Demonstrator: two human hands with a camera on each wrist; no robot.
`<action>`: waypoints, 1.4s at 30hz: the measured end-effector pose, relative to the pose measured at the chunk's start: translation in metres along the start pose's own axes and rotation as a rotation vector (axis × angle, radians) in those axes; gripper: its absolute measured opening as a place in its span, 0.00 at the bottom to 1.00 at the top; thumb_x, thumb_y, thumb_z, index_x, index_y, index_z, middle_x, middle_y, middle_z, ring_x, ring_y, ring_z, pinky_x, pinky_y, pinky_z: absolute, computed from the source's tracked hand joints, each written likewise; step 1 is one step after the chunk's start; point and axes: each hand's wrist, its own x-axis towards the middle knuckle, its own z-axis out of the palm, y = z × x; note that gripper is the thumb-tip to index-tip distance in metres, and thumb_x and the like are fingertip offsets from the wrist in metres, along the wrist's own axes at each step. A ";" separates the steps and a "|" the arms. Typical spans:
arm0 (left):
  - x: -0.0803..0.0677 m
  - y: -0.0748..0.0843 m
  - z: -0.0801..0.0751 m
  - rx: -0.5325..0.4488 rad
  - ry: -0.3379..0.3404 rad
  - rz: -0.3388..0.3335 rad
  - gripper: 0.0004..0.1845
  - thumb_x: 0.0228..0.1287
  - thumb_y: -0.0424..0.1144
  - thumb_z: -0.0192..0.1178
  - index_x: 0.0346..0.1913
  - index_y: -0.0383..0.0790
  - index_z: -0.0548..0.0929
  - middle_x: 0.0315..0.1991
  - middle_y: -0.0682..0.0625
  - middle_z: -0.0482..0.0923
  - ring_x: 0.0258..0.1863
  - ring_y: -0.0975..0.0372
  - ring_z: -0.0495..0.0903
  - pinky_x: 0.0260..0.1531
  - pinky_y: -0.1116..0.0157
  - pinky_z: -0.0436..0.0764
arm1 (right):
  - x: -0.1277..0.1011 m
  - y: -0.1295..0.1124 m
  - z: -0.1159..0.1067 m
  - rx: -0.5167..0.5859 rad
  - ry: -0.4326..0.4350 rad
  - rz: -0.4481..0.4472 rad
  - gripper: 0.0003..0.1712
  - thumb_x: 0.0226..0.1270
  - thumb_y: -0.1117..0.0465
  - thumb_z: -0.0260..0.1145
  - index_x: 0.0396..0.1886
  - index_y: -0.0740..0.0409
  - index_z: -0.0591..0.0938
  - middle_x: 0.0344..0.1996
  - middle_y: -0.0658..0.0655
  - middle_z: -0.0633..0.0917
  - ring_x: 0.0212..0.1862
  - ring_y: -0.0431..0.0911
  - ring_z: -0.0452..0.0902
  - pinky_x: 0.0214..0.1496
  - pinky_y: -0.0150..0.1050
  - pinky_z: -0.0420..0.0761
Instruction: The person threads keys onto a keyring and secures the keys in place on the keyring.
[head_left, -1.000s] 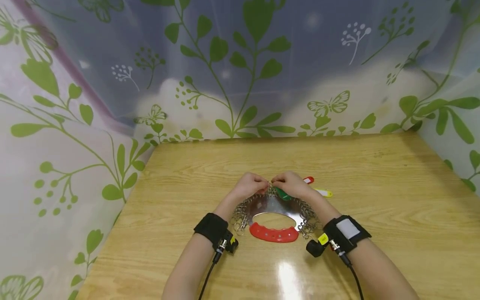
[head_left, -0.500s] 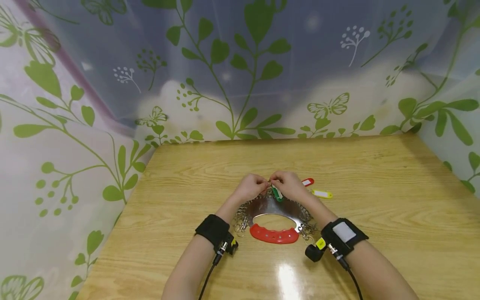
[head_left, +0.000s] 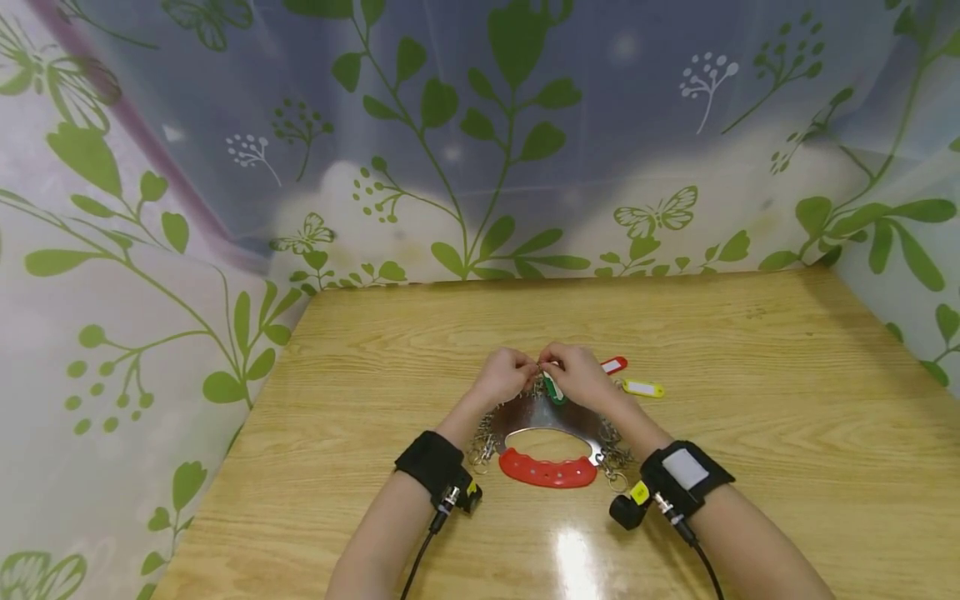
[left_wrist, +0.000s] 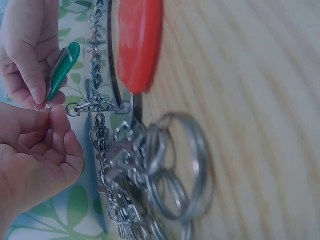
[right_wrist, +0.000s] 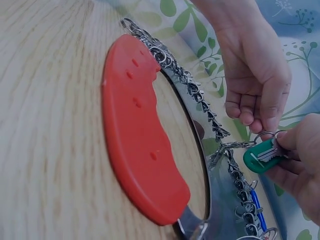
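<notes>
My left hand (head_left: 504,375) pinches a split key ring (right_wrist: 263,134) between thumb and fingertips. Just beside it, my right hand (head_left: 573,371) pinches a key (right_wrist: 272,151) together with a green key tag (right_wrist: 254,159), close to the same ring. The ring sits at the end of a small metal snap hook (right_wrist: 236,145), which hangs from the far curved edge of a crescent-shaped metal plate (head_left: 536,408). A red grip (head_left: 547,468) forms the plate's near side. In the head view the fingers partly hide the ring and key.
Many snap hooks and large rings (left_wrist: 187,165) line the plate's edge. A red key tag (head_left: 615,365) and a yellow key tag (head_left: 643,389) lie on the wooden table (head_left: 750,400) beyond the right hand. A blue tag (right_wrist: 258,205) shows beside the hooks. A leaf-patterned curtain (head_left: 480,167) closes the back.
The right hand has moved slightly left, closer to the left fingertips. The green key tag has swung from slanting rightward to hanging more upright. The yellow tag is now less covered.
</notes>
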 end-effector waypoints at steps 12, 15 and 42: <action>0.000 -0.002 0.000 -0.083 0.015 -0.042 0.14 0.69 0.31 0.49 0.29 0.29 0.83 0.18 0.49 0.73 0.17 0.64 0.65 0.19 0.71 0.63 | 0.000 0.003 0.004 -0.025 0.039 -0.040 0.02 0.62 0.69 0.62 0.31 0.61 0.80 0.24 0.54 0.81 0.22 0.41 0.68 0.25 0.37 0.68; -0.001 -0.003 -0.003 -0.140 -0.014 -0.021 0.14 0.69 0.32 0.49 0.29 0.27 0.81 0.19 0.47 0.72 0.19 0.62 0.66 0.24 0.70 0.65 | 0.000 0.003 0.004 -0.013 0.042 -0.013 0.02 0.63 0.68 0.62 0.32 0.61 0.80 0.24 0.54 0.81 0.21 0.41 0.67 0.25 0.36 0.67; -0.002 -0.003 -0.001 -0.176 0.020 -0.074 0.13 0.68 0.34 0.53 0.30 0.28 0.82 0.18 0.49 0.72 0.18 0.62 0.65 0.22 0.69 0.63 | 0.002 0.000 0.002 0.000 0.006 0.000 0.04 0.65 0.67 0.60 0.35 0.62 0.81 0.29 0.56 0.82 0.24 0.43 0.69 0.26 0.37 0.69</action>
